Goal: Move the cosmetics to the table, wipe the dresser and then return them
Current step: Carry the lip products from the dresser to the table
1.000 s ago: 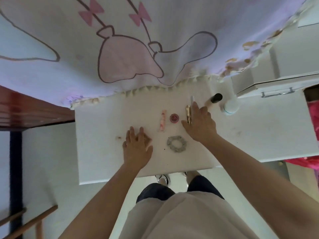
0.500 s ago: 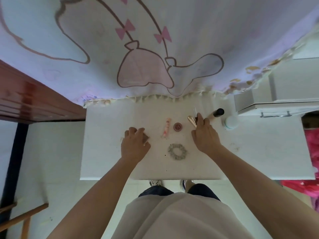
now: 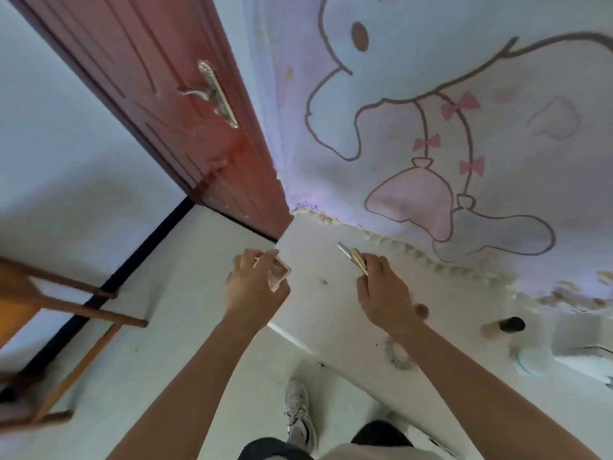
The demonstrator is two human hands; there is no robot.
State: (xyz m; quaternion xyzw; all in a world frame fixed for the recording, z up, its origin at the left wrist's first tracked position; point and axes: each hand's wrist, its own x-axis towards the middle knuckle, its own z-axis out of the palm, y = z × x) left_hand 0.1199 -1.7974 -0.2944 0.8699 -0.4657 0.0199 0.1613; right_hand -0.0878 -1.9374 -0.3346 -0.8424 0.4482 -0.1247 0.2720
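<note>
I see left hand [image 3: 255, 288] pinching clear pinkish square compact [image 3: 280, 273] at dresser [image 3: 331, 313] left edge; right hand [image 3: 384, 293] grips slim gold tubes [image 3: 354, 259], maybe two, blurred, above dresser back edge.

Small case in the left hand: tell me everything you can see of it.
The small case is squarish with rounded corners, pinkish and see-through, glossy like plastic. The left hand pinches it between fingers and thumb, tilted, held in the air by the left edge of the white dresser. Blur hides finer detail.
</note>
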